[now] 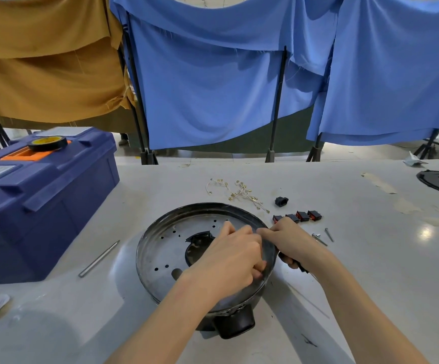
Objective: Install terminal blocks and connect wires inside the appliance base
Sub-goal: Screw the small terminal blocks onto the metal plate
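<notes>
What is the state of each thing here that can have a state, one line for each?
appliance base: open side up on the table
left hand: fingers curled inside the base, hold hidden
right hand: curled round a black part at the base's rim
toolbox: lid closed, tape roll lying flat on top
red-black blocks: loose in a row, not installed
wires: loose bundle, unconnected
screws: loose

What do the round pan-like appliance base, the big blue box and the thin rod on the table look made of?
Round grey appliance base: metal, seemingly; dull sheen, punched holes, scuffed rim. Large dark blue toolbox: moulded plastic, semi-matte, with ribbed edges and soft highlights. Thin silver rod: likely steel, bright even glint.
</notes>
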`<state>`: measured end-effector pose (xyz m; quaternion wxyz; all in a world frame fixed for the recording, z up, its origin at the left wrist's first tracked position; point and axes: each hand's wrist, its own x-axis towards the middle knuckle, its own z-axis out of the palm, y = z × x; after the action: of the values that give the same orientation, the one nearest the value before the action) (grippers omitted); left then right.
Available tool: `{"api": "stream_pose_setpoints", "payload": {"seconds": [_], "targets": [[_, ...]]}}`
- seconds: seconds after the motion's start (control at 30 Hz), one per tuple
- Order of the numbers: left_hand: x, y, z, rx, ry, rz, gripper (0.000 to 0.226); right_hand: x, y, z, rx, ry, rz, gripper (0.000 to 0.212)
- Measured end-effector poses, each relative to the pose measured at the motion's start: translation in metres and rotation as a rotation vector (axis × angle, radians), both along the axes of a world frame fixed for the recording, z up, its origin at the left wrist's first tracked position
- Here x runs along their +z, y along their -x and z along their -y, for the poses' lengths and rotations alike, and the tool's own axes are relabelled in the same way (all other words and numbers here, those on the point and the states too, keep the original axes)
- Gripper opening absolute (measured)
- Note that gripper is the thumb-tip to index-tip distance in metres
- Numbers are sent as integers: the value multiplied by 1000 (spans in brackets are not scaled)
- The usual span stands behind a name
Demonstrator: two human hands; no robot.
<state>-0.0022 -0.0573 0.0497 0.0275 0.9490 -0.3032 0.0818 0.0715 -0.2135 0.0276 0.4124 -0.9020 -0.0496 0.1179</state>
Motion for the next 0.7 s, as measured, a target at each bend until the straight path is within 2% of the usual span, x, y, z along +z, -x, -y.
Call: {"api": "stream_pose_setpoints", "payload": {"seconds": [0.23,0.37,0.47,0.57,0.63,0.7], "targets": [[-7,4,-7,10,74,-99,24,0,2,-1,-11,-30,0,45],[-5,-1,-10,28,151,-172,20,1,7,0,-21,-64,-7,58],[-7,-1,-12,53,266,-216,20,4,11,5,-36,-145,-96,65],[-8,2,-13,72,348,-231,23,7,9,16,-61,-209,-178,84],[-8,2,-14,74,358,-232,27,7,7,28,-114,-198,-118,75],[-9,2,-14,76,348,-224,29,5,5,41,-193,-162,-1,48]]}}
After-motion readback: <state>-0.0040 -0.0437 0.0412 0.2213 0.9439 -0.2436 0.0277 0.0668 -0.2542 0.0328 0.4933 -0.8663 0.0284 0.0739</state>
